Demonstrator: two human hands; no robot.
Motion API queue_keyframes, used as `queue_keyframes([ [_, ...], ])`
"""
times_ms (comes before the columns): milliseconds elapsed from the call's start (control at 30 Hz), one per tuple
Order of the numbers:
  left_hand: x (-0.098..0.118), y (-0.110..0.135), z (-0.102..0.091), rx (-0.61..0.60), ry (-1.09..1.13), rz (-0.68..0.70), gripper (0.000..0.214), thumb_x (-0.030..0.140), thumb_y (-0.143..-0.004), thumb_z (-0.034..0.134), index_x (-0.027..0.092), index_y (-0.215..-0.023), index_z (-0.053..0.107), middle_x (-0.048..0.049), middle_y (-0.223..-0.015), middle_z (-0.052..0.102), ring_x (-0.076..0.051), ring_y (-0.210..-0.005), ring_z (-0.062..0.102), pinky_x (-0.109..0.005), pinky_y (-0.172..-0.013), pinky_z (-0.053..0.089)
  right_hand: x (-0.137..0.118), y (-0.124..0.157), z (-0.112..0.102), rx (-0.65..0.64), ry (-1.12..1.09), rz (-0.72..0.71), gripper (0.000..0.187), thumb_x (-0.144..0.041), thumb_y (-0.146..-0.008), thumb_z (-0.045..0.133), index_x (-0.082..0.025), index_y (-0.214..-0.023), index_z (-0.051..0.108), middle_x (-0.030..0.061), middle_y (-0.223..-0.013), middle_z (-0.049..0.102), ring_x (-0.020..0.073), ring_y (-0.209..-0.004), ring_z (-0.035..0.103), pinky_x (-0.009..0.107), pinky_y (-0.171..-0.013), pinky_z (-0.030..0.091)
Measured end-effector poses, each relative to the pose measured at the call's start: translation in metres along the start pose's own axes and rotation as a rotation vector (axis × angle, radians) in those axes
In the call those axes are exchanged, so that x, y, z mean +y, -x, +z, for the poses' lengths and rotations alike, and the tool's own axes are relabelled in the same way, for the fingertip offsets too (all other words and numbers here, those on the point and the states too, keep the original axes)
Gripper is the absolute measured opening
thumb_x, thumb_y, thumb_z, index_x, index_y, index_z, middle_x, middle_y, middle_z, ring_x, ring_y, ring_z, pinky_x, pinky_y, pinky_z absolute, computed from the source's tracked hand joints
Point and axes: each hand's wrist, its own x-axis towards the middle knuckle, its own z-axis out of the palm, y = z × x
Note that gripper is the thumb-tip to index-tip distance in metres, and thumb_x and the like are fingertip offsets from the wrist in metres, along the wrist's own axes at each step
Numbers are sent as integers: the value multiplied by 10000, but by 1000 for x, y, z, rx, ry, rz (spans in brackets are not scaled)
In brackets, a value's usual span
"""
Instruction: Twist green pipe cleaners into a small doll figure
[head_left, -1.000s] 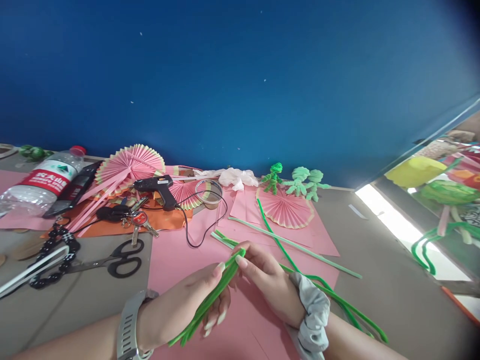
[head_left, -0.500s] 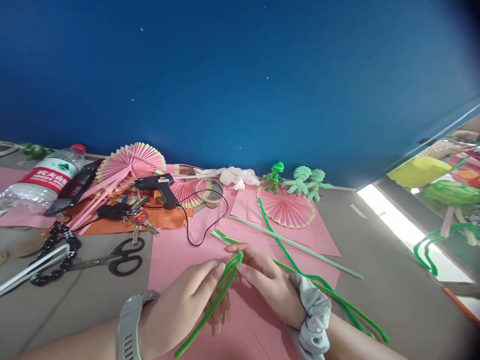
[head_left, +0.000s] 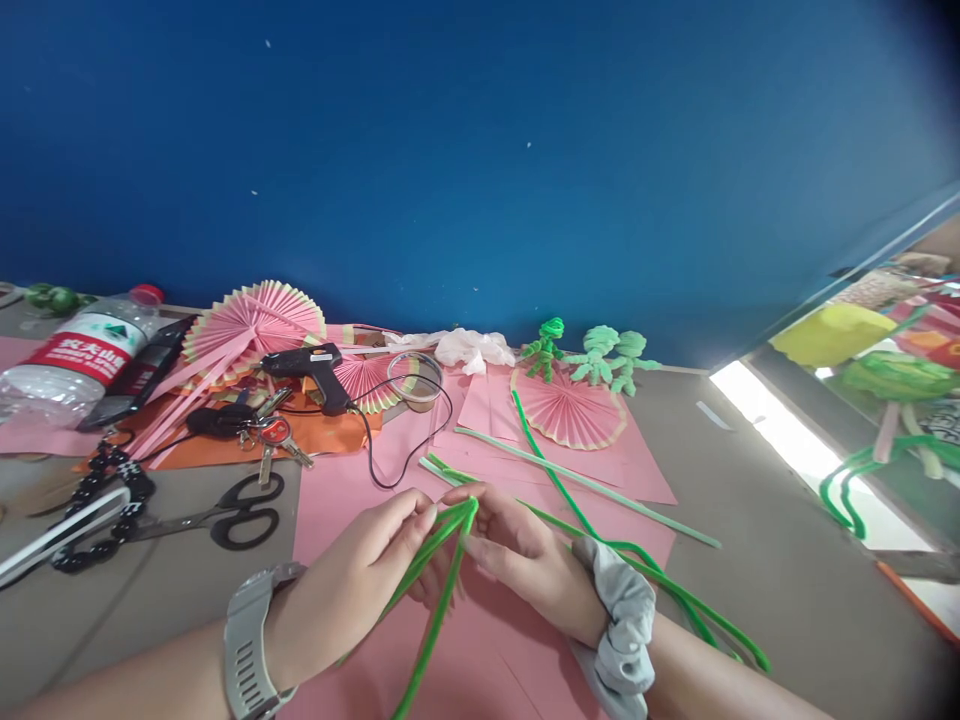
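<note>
Between my hands is a green pipe cleaner (head_left: 438, 625), bent into a sharp fold at its top with its legs hanging down. My left hand (head_left: 379, 565), with a grey watch on the wrist, pinches the left legs between thumb and fingers. My right hand (head_left: 525, 555), a grey scrunchie at its wrist, closes thumb and fingers on the fold. Pink paper (head_left: 487, 655) lies beneath both hands. Loose green pipe cleaners (head_left: 701, 595) run under my right wrist, and a pale green pipe cleaner (head_left: 592, 485) lies beyond my fingers.
Scissors (head_left: 244, 515), keys (head_left: 276, 432), a beaded loop (head_left: 105, 510), a black glue gun (head_left: 315, 370) and a plastic bottle (head_left: 82, 350) lie at left. Small green twisted figures (head_left: 598, 355), pink paper fans (head_left: 574, 405) and a tape roll (head_left: 416, 380) sit along the blue wall (head_left: 480, 180).
One leg of the pipe cleaner has swung away from the others toward the right, so the legs now spread apart below the fold. The view has shifted slightly.
</note>
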Motion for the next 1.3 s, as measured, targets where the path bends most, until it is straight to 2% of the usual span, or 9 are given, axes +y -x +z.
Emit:
queue_keyframes([
  [133, 0, 0, -1, -52, 140, -48, 250, 416, -892, 344, 242, -980, 502, -5, -811, 665, -161, -674, 633, -240, -598, 482, -3, -2, 2, -20, -24, -4, 180, -228, -867, 499, -175, -1038, 518, 29, -886, 549, 136, -814, 520, 256, -713, 410],
  [233, 1, -1, 0, -197, 311, -103, 285, 437, -900, 306, 211, -944, 474, -26, -722, 668, -179, -634, 638, -290, -623, 486, -5, -2, 3, 1, 4, 3, 166, -237, -860, 510, -180, -1014, 528, 40, -921, 554, 155, -859, 527, 285, -752, 417],
  [333, 1, -2, 1, -310, 469, -168, 300, 439, -909, 280, 187, -910, 442, -34, -615, 651, -177, -564, 628, -302, -590, 477, -6, -1, 3, 41, 104, -4, 125, -256, -842, 538, -181, -941, 558, 22, -845, 562, 152, -800, 533, 302, -751, 423],
  [533, 1, -3, 3, -311, 539, -197, 236, 404, -916, 305, 188, -910, 403, -13, -555, 617, -133, -494, 587, -249, -520, 447, 1, -1, 1, 92, 148, 27, 158, -313, -828, 553, -178, -910, 555, 27, -833, 573, 156, -767, 543, 314, -725, 432],
  [667, -1, -3, 4, -276, 512, -158, 194, 361, -915, 340, 187, -868, 411, -17, -616, 618, -148, -579, 610, -290, -600, 465, 2, -1, 1, 130, 140, 26, 165, -320, -808, 583, -166, -862, 560, 22, -786, 576, 155, -747, 543, 299, -710, 426],
  [900, -4, -3, 5, -246, 491, -112, 317, 411, -923, 259, 164, -883, 454, -49, -665, 617, -176, -602, 622, -347, -624, 481, -2, -3, 2, 137, 119, 19, 171, -340, -809, 580, -173, -835, 557, 11, -747, 561, 146, -707, 524, 297, -680, 418],
  [1033, -3, -4, 4, -328, 396, -108, 304, 437, -902, 317, 166, -940, 450, -41, -676, 613, -156, -569, 600, -310, -574, 477, -4, -3, 2, 143, 167, 39, 164, -331, -815, 572, -169, -834, 553, 13, -754, 564, 144, -709, 526, 288, -678, 425],
  [1133, -1, -2, 3, -352, 217, -87, 293, 442, -890, 342, 180, -952, 458, -22, -679, 612, -145, -555, 590, -287, -564, 471, -5, -4, 1, 165, 182, 17, 153, -322, -836, 543, -170, -843, 556, 6, -756, 550, 136, -708, 527, 278, -679, 432],
  [1300, 3, 5, 1, -11, -359, 56, 213, 391, -840, 475, 249, -998, 490, -21, -902, 639, -193, -789, 609, -286, -672, 436, -5, -5, 1, 171, 145, 9, 129, -296, -841, 540, -172, -870, 562, 17, -848, 575, 144, -808, 546, 275, -746, 435],
])
